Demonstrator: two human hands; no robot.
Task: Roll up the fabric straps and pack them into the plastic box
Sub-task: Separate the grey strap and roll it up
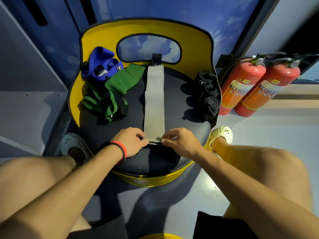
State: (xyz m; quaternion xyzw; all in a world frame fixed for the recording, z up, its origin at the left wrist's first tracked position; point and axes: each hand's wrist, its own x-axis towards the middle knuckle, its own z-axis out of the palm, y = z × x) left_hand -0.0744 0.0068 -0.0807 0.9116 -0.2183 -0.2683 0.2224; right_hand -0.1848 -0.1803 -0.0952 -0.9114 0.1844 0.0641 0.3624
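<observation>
Bare knees frame the bottom of the view, with both forearms reaching forward between them. On the left wrist sit a red and a black wristband [121, 151]. Just beyond, the left hand [131, 141] and the right hand [181, 143] each pinch the near end of a grey fabric strap [154, 100], fingers curled tight on its dark edge, one hand at each corner. This strap lies flat and straight along the middle of the dark seat [176, 107] of a yellow chair, and its far end, with a black tab, reaches the backrest. Left of it lies a loose heap of green straps [110, 97], with a bundle of blue straps [101, 64] behind. Three rolled black straps [208, 94] stand at the seat's right edge. Two red fire extinguishers [241, 87] stand on the floor beyond.
</observation>
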